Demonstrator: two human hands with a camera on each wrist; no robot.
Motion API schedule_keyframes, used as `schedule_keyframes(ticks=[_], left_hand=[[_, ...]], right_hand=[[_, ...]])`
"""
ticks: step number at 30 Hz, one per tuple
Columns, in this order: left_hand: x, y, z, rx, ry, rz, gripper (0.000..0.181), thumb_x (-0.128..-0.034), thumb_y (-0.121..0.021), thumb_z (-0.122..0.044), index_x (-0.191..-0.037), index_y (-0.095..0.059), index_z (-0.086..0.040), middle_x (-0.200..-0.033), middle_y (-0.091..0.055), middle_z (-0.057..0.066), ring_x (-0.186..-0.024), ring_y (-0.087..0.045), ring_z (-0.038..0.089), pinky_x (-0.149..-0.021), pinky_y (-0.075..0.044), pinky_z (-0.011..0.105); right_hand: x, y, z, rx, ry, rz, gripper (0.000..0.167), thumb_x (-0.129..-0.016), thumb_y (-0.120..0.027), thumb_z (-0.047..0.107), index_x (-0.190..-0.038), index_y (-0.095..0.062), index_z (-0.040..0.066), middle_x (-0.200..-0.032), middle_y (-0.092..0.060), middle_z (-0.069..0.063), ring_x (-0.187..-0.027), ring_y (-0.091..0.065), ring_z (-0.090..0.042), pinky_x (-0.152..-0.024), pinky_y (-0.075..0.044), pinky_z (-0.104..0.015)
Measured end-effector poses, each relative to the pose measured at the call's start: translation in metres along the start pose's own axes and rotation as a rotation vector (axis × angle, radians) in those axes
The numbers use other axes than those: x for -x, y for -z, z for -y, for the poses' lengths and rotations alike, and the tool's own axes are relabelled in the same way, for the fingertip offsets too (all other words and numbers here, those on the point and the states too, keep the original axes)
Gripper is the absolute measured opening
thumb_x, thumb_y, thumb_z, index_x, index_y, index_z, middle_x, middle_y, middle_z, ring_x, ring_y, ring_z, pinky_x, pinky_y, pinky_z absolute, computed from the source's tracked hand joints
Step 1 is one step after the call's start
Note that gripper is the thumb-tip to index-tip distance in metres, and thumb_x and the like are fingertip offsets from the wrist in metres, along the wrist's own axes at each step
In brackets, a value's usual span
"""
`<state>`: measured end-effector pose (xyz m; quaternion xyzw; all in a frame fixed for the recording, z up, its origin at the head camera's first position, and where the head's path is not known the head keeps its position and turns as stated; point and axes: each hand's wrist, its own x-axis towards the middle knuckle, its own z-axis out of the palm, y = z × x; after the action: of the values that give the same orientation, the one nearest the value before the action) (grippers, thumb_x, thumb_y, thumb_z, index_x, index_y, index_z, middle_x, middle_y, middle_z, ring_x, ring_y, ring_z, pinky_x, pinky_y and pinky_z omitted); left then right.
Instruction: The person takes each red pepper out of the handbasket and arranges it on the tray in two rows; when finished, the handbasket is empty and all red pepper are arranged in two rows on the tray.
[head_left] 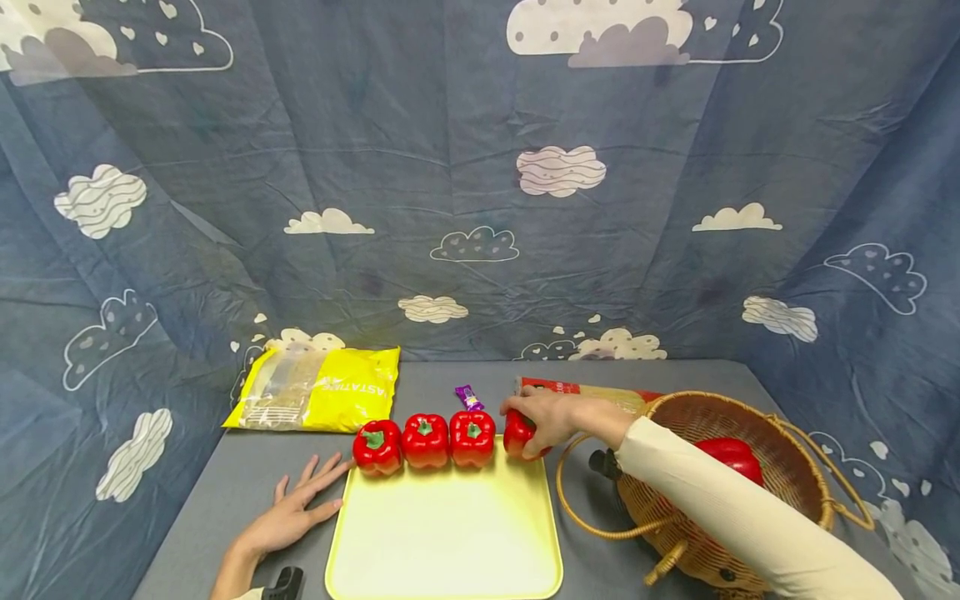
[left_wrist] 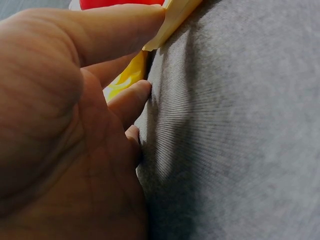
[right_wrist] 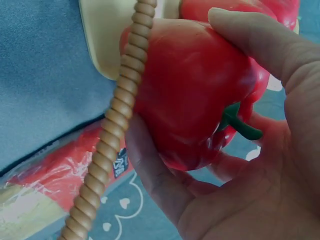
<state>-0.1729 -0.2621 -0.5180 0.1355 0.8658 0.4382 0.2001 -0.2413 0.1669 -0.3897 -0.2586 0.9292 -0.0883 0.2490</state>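
Observation:
My right hand (head_left: 553, 417) grips a red bell pepper (right_wrist: 195, 90) at the far right corner of the pale yellow tray (head_left: 450, 533). In the right wrist view, thumb and fingers wrap round it and its green stem faces the palm. Three more red bell peppers stand in a row along the tray's far edge: a left one (head_left: 378, 454), a middle one (head_left: 426, 446) and a right one (head_left: 472, 442). My left hand (head_left: 288, 521) lies at the tray's left edge with fingers spread; its thumb touches the rim in the left wrist view.
A wicker basket (head_left: 787, 433) with a red pepper (head_left: 731, 457) inside stands at the right, beneath my right forearm. Its looped handle (head_left: 564, 483) sticks out toward the tray. Behind are a yellow pasta bag (head_left: 352, 387), a small purple wrapper (head_left: 469, 397) and a long red-and-clear packet (head_left: 551, 385).

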Motion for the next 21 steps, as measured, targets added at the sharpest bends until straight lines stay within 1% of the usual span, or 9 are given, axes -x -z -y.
schedule_keyframes(ticks=[4,9,16,21], left_hand=[[0.0,0.001,-0.001,-0.007,0.002,-0.004,0.061,-0.1008,-0.06,-0.03,-0.156,-0.038,-0.015,-0.167,-0.011,0.019,-0.151,0.016,0.048,-0.105,0.024,0.073],[-0.001,0.001,-0.001,-0.01,0.003,-0.001,0.061,-0.1007,-0.06,-0.03,-0.156,-0.039,-0.016,-0.167,-0.012,0.019,-0.151,0.016,0.049,-0.105,0.024,0.073],[0.0,0.0,-0.002,-0.01,0.001,-0.005,0.061,-0.1008,-0.06,-0.031,-0.156,-0.039,-0.015,-0.167,-0.012,0.019,-0.151,0.016,0.049,-0.105,0.024,0.073],[0.0,0.0,-0.002,-0.018,-0.001,-0.01,0.061,-0.101,-0.06,-0.032,-0.156,-0.039,-0.015,-0.167,-0.012,0.02,-0.151,0.016,0.049,-0.105,0.024,0.073]], right_hand=[[-0.003,-0.002,0.0,0.02,-0.008,-0.01,0.068,-0.081,-0.083,0.029,-0.14,-0.051,0.015,-0.137,-0.049,-0.014,-0.118,-0.054,-0.028,-0.097,-0.052,-0.047],[-0.008,-0.006,-0.001,0.023,-0.009,-0.018,0.07,-0.081,-0.084,0.03,-0.14,-0.05,0.012,-0.14,-0.05,-0.015,-0.123,-0.054,-0.03,-0.101,-0.05,-0.048],[-0.011,-0.01,-0.002,0.045,0.018,-0.039,0.071,-0.081,-0.083,0.03,-0.139,-0.05,0.008,-0.139,-0.052,-0.017,-0.125,-0.053,-0.032,-0.105,-0.048,-0.049],[-0.012,-0.012,-0.001,0.041,0.014,-0.041,0.071,-0.081,-0.083,0.03,-0.14,-0.05,0.009,-0.145,-0.048,-0.02,-0.133,-0.049,-0.036,-0.108,-0.045,-0.051]])
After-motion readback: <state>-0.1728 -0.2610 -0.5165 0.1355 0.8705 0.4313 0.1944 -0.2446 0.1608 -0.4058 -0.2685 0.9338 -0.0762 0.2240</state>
